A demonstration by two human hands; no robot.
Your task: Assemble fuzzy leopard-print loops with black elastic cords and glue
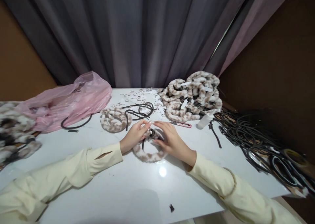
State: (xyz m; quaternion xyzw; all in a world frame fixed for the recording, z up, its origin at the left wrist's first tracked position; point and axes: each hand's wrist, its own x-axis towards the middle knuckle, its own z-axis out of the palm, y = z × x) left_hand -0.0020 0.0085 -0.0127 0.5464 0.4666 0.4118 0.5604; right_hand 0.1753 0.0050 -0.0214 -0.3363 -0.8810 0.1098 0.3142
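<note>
A fuzzy beige-and-white ring [147,155] with a black core lies on the white table [123,184] between my hands. My left hand [134,136] pinches its far end, fingers closed on the fur. My right hand [172,140] rests over the ring's right side, fingertips pressed on the black end near the top. Both sleeves are cream.
A second fuzzy ring [113,119] and loose black cords [139,110] lie just beyond. A heap of fuzzy rings [193,96] sits at the back right, a pink plastic bag [71,100] at the back left. Black hoops [258,138] pile at the right edge. A white bottle [204,120] and pink cutter [182,124] are nearby.
</note>
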